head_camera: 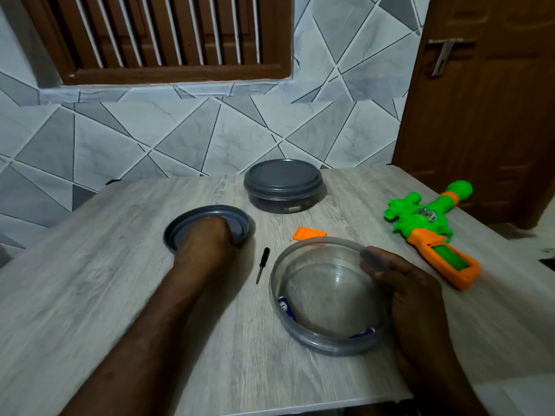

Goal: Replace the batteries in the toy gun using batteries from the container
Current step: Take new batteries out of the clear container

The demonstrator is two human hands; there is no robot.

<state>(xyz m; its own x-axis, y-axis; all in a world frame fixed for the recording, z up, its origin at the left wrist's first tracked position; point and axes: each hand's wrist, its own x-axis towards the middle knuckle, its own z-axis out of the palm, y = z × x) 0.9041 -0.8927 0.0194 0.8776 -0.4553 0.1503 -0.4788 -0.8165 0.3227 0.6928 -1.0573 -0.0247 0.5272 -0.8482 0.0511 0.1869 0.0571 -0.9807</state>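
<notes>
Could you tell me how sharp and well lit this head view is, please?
Head view: dim, bluish light; wide-angle lens bows the table edges; motion blur smears the toy gun butt and the right hand on the container; the screwdriver looks fairly sharp.

A room in a home is suggested; the wall [210, 136] is clad in grey geometric tiles; a louvred wooden window [168, 34] and a panelled door [486, 115] are seen behind a wood-grain table [90, 265].

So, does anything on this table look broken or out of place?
Nothing broken. The toy gun lies with its orange end open, and an orange cover sits loose beside the clear container, near a screwdriver. Likely removed on purpose.
</notes>
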